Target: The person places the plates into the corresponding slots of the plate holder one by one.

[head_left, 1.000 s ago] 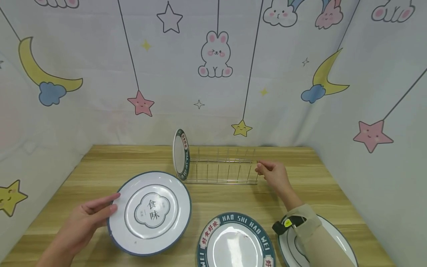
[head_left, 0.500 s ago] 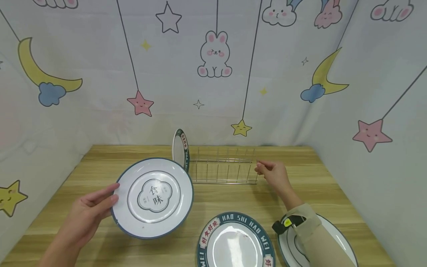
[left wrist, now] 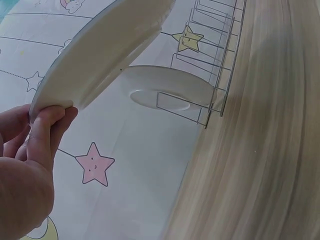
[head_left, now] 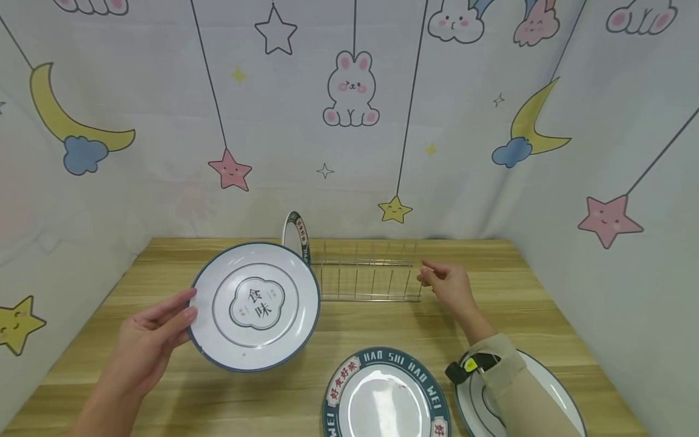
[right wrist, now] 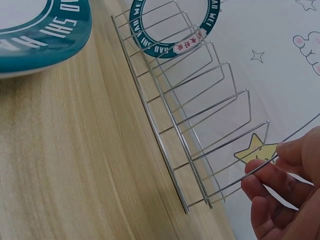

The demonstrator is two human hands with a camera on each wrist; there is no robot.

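My left hand [head_left: 150, 343] pinches the left rim of a blue-edged plate [head_left: 253, 306], thumb on the near face and fingers behind. The plate is raised above the table and tilted, its white base with dark characters facing the head camera. A green-rimmed plate [right wrist: 175, 47] stands upright in the left end of a wire dish rack [head_left: 366, 282]; the lifted plate partly hides it in the head view. At the rack's right end, my right hand [head_left: 448, 288] pinches the end wire between thumb and fingers, plain in the right wrist view [right wrist: 287, 187].
A green-rimmed plate [head_left: 384, 394] lies face up at the front middle of the wooden table [head_left: 327, 334]. To its right, another plate [head_left: 551, 388] lies partly under the right forearm. A cartoon-patterned cloth [head_left: 306, 152] hangs behind and beside the table.
My left hand has raised the plate and carried it slightly right, toward the rack, so that it now covers part of the standing plate. My right hand stays at the rack's end.
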